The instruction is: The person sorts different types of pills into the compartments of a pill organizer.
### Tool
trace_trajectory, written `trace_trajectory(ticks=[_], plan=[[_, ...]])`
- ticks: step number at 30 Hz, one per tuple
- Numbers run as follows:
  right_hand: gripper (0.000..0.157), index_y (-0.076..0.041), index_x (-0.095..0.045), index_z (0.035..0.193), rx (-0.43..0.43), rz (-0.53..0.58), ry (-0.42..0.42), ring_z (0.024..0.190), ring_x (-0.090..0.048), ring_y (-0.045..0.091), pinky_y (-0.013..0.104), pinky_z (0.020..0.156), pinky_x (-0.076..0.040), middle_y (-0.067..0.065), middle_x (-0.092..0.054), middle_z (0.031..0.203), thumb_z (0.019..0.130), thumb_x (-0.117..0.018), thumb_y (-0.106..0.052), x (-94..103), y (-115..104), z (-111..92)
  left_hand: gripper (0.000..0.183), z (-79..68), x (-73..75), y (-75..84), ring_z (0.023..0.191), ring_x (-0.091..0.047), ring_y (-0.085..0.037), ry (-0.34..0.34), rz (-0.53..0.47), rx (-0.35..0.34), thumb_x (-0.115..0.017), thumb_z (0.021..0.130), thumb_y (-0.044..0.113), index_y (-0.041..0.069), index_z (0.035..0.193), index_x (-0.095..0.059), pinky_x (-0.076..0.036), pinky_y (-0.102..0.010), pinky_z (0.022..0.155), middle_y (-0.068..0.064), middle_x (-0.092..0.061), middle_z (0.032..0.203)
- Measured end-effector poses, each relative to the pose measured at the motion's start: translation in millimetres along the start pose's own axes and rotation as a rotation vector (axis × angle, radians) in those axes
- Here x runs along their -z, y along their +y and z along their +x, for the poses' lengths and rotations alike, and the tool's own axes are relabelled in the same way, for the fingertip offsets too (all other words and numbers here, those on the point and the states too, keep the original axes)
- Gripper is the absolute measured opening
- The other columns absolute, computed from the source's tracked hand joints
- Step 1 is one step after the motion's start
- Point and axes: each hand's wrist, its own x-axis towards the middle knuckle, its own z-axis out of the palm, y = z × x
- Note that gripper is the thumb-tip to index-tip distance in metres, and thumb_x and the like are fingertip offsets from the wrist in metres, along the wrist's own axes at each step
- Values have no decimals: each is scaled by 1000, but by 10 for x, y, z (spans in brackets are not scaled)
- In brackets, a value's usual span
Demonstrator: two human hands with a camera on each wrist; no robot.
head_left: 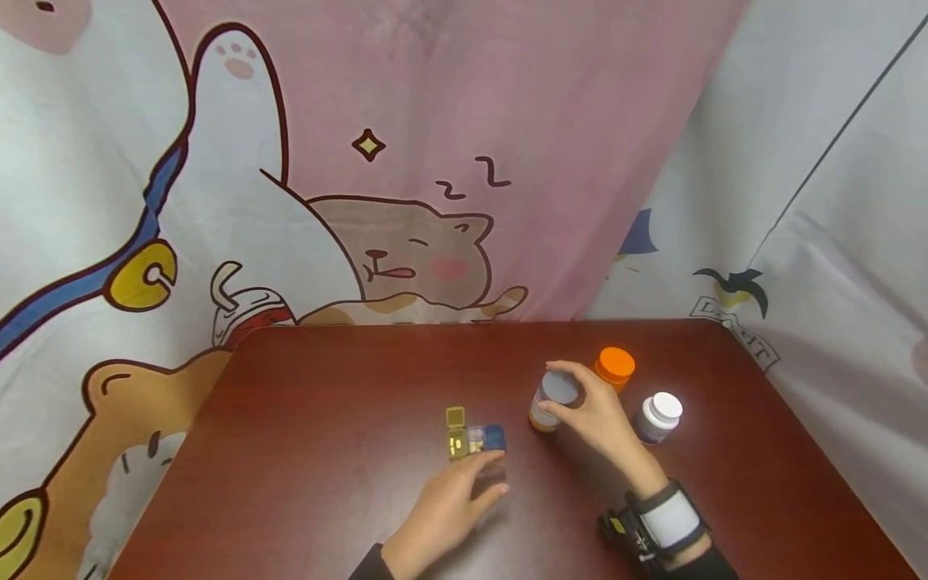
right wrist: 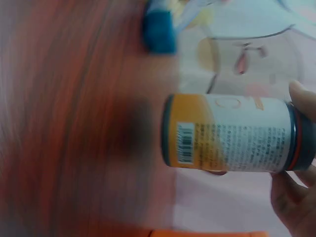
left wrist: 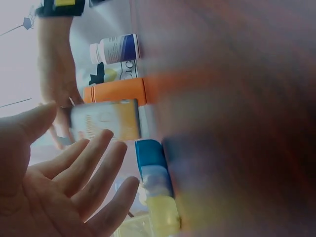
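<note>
My right hand (head_left: 600, 412) pinches a supplement bottle (right wrist: 227, 131) at its dark grey lid, thumb on one side and fingers on the other. The bottle has a white and orange label with a barcode, and it stands upright close over the table. Left of it lies a small pill organizer (head_left: 474, 441) with yellow, pale and blue compartments. The yellow lid (head_left: 455, 416) is raised, and light pills show in the yellow and pale compartments; the blue one is covered. Beside the organizer's near side is my left hand (head_left: 451, 501), fingers loosely bent and holding nothing.
An orange bottle (head_left: 615, 367) stands just behind my right hand. A white-capped bottle (head_left: 658, 417) is to its right, near my right forearm. The reddish-brown table (head_left: 326, 483) ends at the back against a printed cartoon curtain (head_left: 580, 121).
</note>
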Motion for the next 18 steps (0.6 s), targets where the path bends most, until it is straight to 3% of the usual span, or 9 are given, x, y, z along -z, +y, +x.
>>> trace_trajectory(ticks=[4, 7, 10, 12, 15, 18], plan=[[65, -10, -55, 125, 2, -105, 41, 96, -62, 27, 49, 77, -57, 15, -66, 119, 68, -81, -25, -90, 107, 208, 41, 13, 59, -31, 106, -62, -20, 94, 8, -25, -58, 89, 33, 19, 127, -57, -55, -48, 87, -2, -70, 117], [61, -9, -55, 125, -14, -163, 52, 95, -61, 30, 51, 78, -56, 17, -64, 120, 72, -78, -28, -128, 147, 319, 34, 38, 110, -64, 93, -66, -17, 232, -6, -36, -63, 86, 26, 19, 120, -62, -58, -41, 80, -3, -72, 112], [57, -8, -55, 124, -15, -205, 56, 97, -60, 32, 52, 79, -55, 17, -63, 120, 74, -76, -27, -147, 181, 412, 35, 66, 186, -116, 93, -66, -19, 372, 13, -19, -68, 82, 21, 19, 116, -64, -60, -42, 79, -6, -72, 112], [54, -8, -57, 122, -15, -225, 54, 98, -60, 32, 52, 81, -54, 18, -63, 119, 75, -76, -25, -152, 195, 456, 43, 81, 233, -165, 100, -64, -22, 424, 56, 14, -71, 78, 20, 18, 120, -61, -60, -44, 75, -6, -69, 119], [50, -7, -58, 120, -10, -267, 48, 102, -58, 33, 54, 86, -51, 17, -64, 119, 76, -75, -23, -156, 186, 489, 65, 100, 270, -258, 113, -57, -27, 422, 129, 78, -76, 72, 24, 13, 131, -51, -59, -51, 75, -9, -60, 131], [49, -4, -60, 119, 36, -329, 59, 112, -53, 35, 55, 92, -46, 19, -64, 122, 76, -74, -21, -170, 146, 479, 81, 110, 264, -344, 116, -55, -30, 344, 165, 144, -78, 69, 32, 10, 139, -42, -58, -54, 77, -14, -55, 136]])
